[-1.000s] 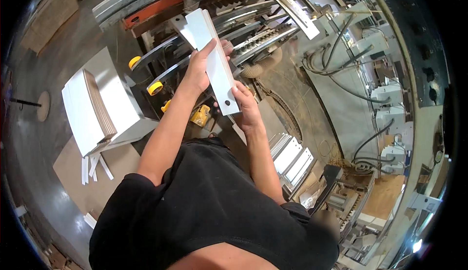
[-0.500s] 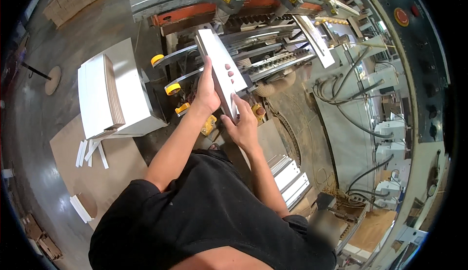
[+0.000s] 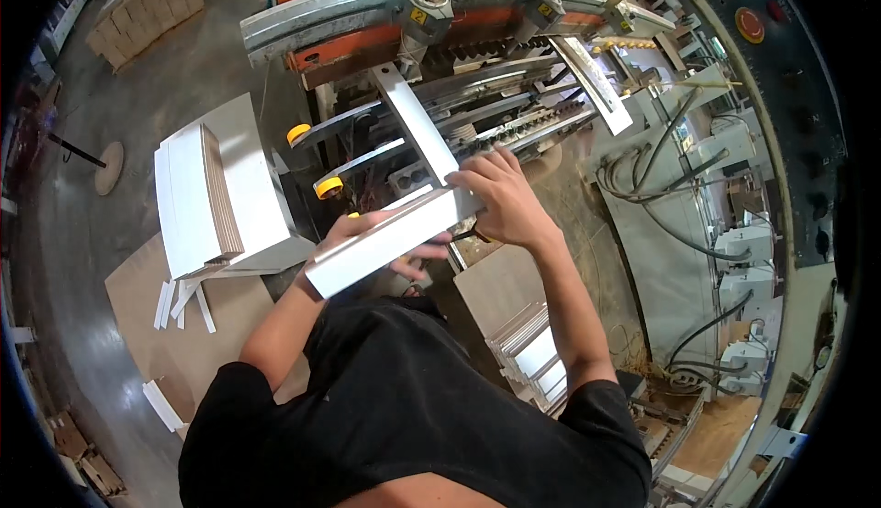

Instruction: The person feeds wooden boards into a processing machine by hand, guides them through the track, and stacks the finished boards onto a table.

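A long, narrow white board (image 3: 385, 246) is held in front of my chest, slanting from lower left up to the right. My left hand (image 3: 349, 229) holds it toward its near left end, thumb side behind the board and blurred fingers showing past its lower edge. At the far right end, my right hand (image 3: 507, 198) grips the board with bent fingers. Just beyond, a second white strip (image 3: 418, 122) lies across the machine's metal rails (image 3: 362, 157); its near end is close to my right fingers.
To the left, white panels (image 3: 188, 200) are stacked on a larger white stack (image 3: 262, 223). Several white strips (image 3: 204, 309) lie on a brown sheet (image 3: 138, 279). More boards (image 3: 537, 361) stand by my right forearm. A control panel (image 3: 789, 95) with a red button rises at right.
The board in my hands has swung from pointing away to lying crosswise and nearer my chest. My right hand has moved to its far right end. The strip on the rails now shows uncovered.
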The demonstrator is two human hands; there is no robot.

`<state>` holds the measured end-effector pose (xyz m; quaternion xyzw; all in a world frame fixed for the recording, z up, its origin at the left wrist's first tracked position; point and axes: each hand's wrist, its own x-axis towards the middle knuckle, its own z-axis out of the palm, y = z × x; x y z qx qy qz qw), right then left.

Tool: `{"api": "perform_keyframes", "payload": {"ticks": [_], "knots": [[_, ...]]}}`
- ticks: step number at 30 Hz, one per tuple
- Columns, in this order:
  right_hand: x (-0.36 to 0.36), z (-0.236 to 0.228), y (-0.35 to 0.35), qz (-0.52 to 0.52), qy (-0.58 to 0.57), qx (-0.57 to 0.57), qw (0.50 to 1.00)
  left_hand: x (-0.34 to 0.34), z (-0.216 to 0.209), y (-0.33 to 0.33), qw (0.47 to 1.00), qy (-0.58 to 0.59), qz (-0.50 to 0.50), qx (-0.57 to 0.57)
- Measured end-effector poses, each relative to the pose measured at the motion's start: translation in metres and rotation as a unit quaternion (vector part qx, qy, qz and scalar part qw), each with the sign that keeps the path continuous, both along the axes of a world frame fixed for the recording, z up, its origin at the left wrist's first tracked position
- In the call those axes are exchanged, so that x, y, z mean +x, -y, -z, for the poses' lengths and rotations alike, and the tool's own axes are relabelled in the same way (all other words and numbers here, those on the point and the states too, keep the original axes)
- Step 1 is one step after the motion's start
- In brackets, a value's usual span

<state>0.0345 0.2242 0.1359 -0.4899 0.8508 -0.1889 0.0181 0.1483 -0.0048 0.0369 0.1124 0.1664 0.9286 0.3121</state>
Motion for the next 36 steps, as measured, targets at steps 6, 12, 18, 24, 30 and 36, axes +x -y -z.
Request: {"api": "perform_keyframes", "payload": {"ticks": [6, 12, 18, 24, 30, 36], "knots": [[-0.030, 0.017, 0.064, 0.015, -0.215, 0.003, 0.976, 0.005, 0.021, 0.023, 0.995, -0.021, -0.039, -0.092], [-0.058, 0.082, 0.093, 0.206, -0.053, -0.084, 0.974, 0.017, 0.028, 0.029, 0.936, 0.071, -0.246, -0.239], [-0.054, 0.097, 0.092, 0.203, -0.048, -0.095, 0.973, 0.010, 0.035, 0.031, 0.927, 0.120, -0.298, -0.190], [0.000, 0.076, 0.050, 0.215, 0.453, -0.279, 0.819, -0.016, 0.019, 0.011, 0.887, 0.151, -0.394, -0.187], [0.050, 0.076, 0.029, 0.168, 0.565, -0.362, 0.722, -0.034, 0.015, -0.010, 0.903, 0.148, -0.346, -0.209], [0.070, 0.084, 0.026, 0.227, 0.447, -0.341, 0.795, -0.042, 0.018, -0.035, 0.899, 0.140, -0.357, -0.212]]}}
